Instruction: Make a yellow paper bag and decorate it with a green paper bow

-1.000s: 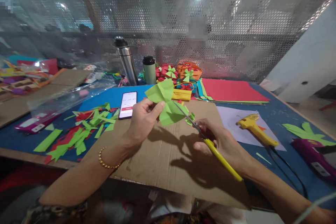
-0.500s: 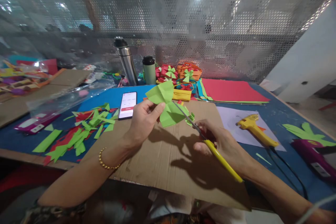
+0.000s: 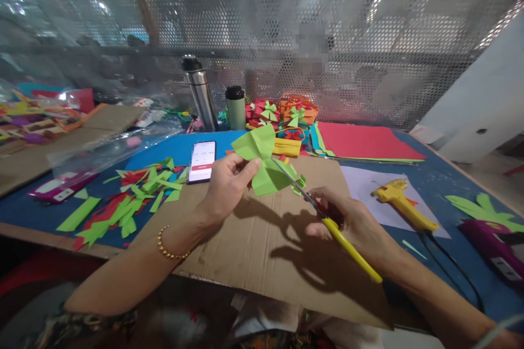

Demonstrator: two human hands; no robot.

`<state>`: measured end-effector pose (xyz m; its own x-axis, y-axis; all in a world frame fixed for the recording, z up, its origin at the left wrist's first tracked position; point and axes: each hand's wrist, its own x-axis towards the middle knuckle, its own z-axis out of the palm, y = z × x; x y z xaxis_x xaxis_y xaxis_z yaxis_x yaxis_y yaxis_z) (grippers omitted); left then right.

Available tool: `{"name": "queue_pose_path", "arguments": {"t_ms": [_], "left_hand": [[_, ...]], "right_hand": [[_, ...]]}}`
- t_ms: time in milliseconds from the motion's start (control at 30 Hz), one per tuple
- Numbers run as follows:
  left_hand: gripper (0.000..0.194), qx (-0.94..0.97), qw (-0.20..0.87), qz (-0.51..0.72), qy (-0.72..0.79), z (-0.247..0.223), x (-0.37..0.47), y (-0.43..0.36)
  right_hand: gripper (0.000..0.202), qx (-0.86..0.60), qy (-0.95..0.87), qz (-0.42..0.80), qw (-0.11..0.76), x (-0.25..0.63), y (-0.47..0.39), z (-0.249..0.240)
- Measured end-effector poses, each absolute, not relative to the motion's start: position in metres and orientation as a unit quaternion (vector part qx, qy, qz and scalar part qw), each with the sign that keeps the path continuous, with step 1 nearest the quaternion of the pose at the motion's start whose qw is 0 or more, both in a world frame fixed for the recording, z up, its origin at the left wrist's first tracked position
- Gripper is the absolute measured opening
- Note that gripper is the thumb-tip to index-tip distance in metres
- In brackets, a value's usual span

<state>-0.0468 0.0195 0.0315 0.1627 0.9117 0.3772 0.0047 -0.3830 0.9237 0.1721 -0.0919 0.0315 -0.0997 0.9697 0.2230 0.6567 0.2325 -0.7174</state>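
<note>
Between thumb and fingers, my left hand (image 3: 229,182) pinches a folded green paper piece (image 3: 256,144) above the cardboard sheet (image 3: 241,251). My right hand (image 3: 347,221) holds scissors with yellow handles (image 3: 354,251); their blades reach up and left to the paper's lower lobe. Small green scraps (image 3: 298,184) show beside the blades. Left of my left hand lies a pile of green and red paper strips (image 3: 135,202). A phone (image 3: 201,161) lies just behind that hand.
A yellow glue gun (image 3: 403,204) rests on white paper at the right. Behind are a steel bottle (image 3: 200,95), a green tumbler (image 3: 235,109), small paper bags with bows (image 3: 297,114) and red sheets (image 3: 368,140). Purple devices (image 3: 493,245) lie at both sides.
The whole view has shifted slightly, so things appear a little further right. Both hands keep nearly the same pose, with the paper and scissors still held.
</note>
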Motion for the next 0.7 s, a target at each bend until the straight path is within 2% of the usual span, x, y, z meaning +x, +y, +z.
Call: {"name": "queue_pose_path", "arguments": {"t_ms": [500, 700], "left_hand": [[0.026, 0.646, 0.423, 0.529, 0.351, 0.0308, -0.0480, 0.0222], [0.027, 0.636, 0.452, 0.524, 0.342, 0.0310, -0.0468, 0.0229]], "right_hand": [[0.065, -0.589, -0.705, 0.213, 0.333, 0.1752, -0.0939, 0.0371], [0.071, -0.591, -0.706, 0.209, 0.329, 0.1763, -0.0942, 0.0392]]}}
